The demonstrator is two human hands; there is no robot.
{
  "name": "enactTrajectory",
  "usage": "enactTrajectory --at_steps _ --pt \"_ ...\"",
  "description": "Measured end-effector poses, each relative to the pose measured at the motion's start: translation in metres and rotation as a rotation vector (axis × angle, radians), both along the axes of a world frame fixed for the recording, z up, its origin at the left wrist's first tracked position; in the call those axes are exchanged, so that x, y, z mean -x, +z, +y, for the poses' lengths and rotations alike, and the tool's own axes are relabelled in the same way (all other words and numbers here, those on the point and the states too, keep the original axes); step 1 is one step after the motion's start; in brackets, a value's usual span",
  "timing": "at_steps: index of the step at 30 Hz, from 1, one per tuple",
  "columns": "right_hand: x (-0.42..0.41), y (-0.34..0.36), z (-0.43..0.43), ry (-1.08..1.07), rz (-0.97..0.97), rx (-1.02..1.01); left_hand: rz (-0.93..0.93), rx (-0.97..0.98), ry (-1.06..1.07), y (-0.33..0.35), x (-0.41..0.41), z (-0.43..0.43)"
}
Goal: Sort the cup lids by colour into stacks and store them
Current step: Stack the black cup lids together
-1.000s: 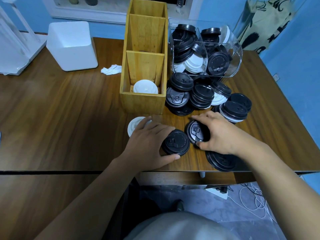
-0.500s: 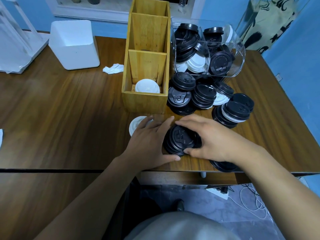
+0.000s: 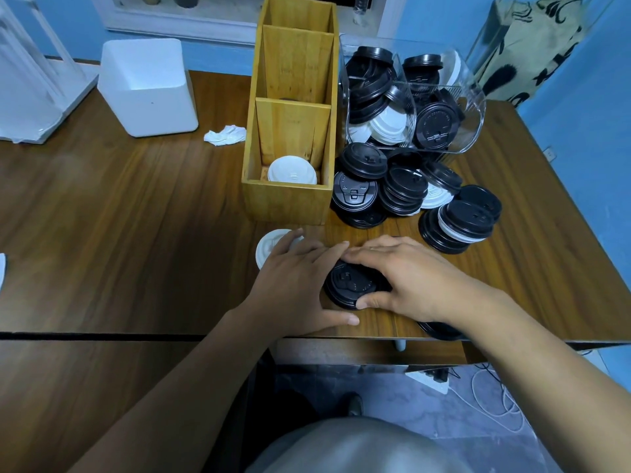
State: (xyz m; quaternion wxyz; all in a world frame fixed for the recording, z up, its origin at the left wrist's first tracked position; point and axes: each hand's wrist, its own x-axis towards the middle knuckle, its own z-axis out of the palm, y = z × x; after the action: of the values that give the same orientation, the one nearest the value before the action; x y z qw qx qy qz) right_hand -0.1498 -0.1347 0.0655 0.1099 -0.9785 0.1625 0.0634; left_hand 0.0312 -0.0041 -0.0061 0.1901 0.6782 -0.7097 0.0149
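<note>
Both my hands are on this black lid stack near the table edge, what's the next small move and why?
Probably press the top lid down to seat it: the left hand and right hand both cup the black lid stack, the right one lying over its top.

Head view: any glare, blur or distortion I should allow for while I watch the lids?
Head view: wide-angle distortion bows the table edges; head view: highlights streak the clear bin wall, partly veiling lids inside; head view: dim, soft light gives the black lid stack between the left hand and right hand little relief; head view: no clear motion blur on either hand.
</note>
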Motion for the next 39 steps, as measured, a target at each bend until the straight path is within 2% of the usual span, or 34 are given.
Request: enactTrajectory --at_steps 3,6,8,11,16,20,23,25,28,33,36,39 --pt "0.003 -0.001 0.001 -0.009 -0.014 -0.010 0.005 -0.001 0.021 0.002 0.002 -0.001" --pt "0.024 -0.004 -0.007 -0.187 -0.289 -0.152 0.032 -0.020 0.029 0.003 0.002 -0.002" --pt "0.038 -0.003 -0.015 -0.380 -0.394 -0.114 0.044 -0.010 0.036 0.005 0.003 -0.001" --pt "0.047 -0.007 -0.021 -0.485 -0.224 -0.005 0.062 0.011 0.058 0.006 0.006 -0.002" --pt "0.039 -0.015 -0.021 -0.418 -0.074 0.019 0.074 0.081 0.050 0.006 0.005 -0.003" --pt "0.039 -0.012 -0.028 -0.308 -0.032 -0.120 0.059 0.094 0.070 0.006 0.004 0.000" --pt "0.040 -0.010 -0.029 -0.349 -0.108 -0.192 0.060 0.076 0.093 0.007 0.003 0.000" --pt "0.036 -0.012 -0.025 -0.402 -0.157 -0.093 0.067 0.070 0.108 0.007 0.003 -0.001" --pt "0.027 -0.020 -0.022 -0.450 -0.079 0.010 0.088 0.052 0.122 0.008 0.003 -0.002" --pt "0.034 -0.003 -0.027 -0.424 -0.231 -0.106 0.108 0.006 0.133 0.007 0.000 -0.003" --pt "0.024 0.013 -0.019 -0.276 -0.308 -0.184 0.111 0.017 0.133 0.006 0.000 -0.004" --pt "0.004 0.011 -0.011 -0.085 -0.210 -0.196 0.084 0.045 0.133 0.003 -0.001 -0.005"
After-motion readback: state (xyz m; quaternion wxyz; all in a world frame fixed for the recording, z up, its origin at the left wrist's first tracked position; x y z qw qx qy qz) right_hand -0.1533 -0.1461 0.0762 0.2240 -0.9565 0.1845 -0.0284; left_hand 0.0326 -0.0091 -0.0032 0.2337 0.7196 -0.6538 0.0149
